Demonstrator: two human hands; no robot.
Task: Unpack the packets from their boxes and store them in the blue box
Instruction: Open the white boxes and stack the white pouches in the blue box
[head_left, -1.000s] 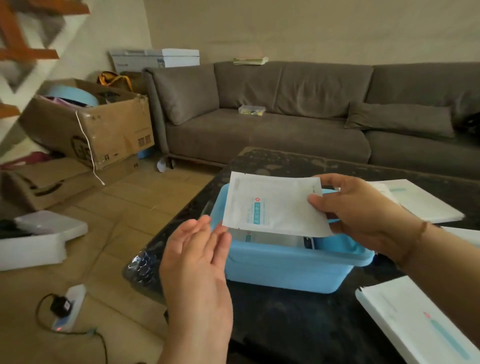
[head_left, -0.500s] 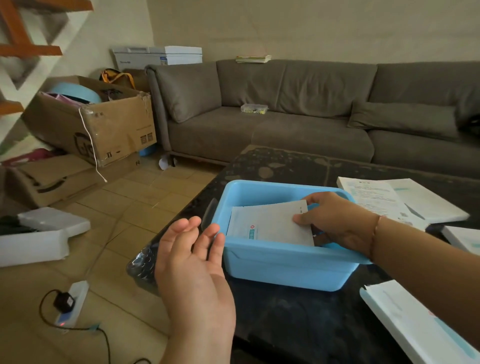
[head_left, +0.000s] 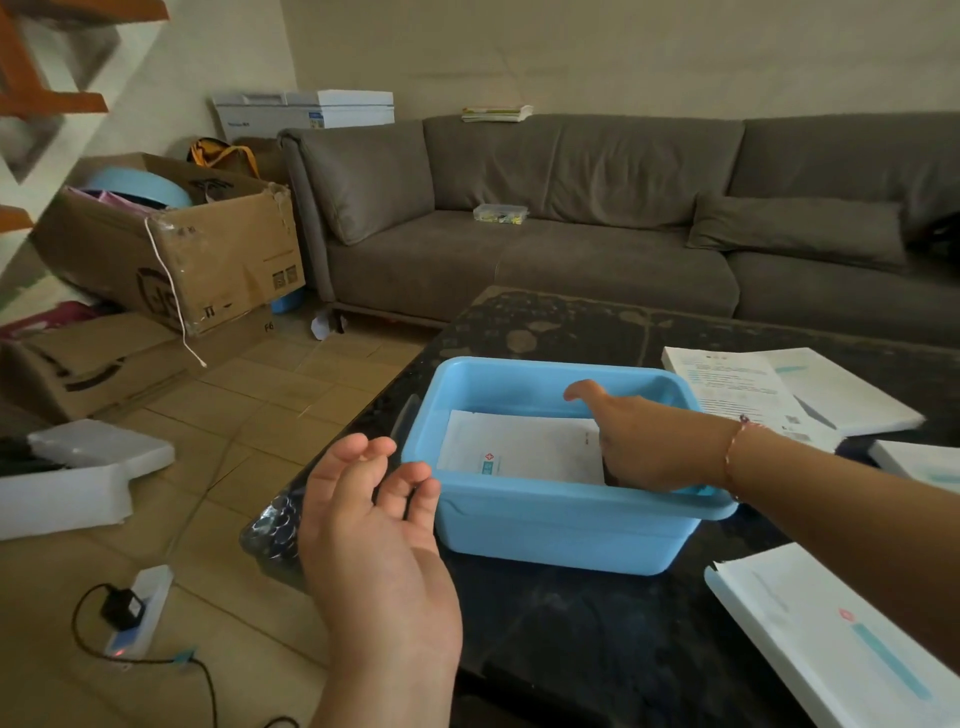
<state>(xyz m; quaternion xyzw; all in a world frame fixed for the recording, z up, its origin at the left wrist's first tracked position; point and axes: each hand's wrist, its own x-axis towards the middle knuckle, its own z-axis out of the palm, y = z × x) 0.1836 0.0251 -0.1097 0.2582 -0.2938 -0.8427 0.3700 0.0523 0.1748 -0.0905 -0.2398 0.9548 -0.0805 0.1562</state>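
The right hand (head_left: 641, 441) reaches down into the blue box (head_left: 561, 525), thumb lifted clear and pointing away, its fingers hidden below the box wall at the right edge of the white packet (head_left: 519, 447), so whether they pinch it cannot be told. The packet lies flat inside the box. The left hand (head_left: 371, 525) hovers palm-up just beside the box's left wall, fingers loosely curled, holding nothing. The box sits on a dark table (head_left: 571, 634). White packet boxes lie to the right: one far (head_left: 841, 389), one near (head_left: 841, 644). A grey sofa (head_left: 571, 208) stands behind.
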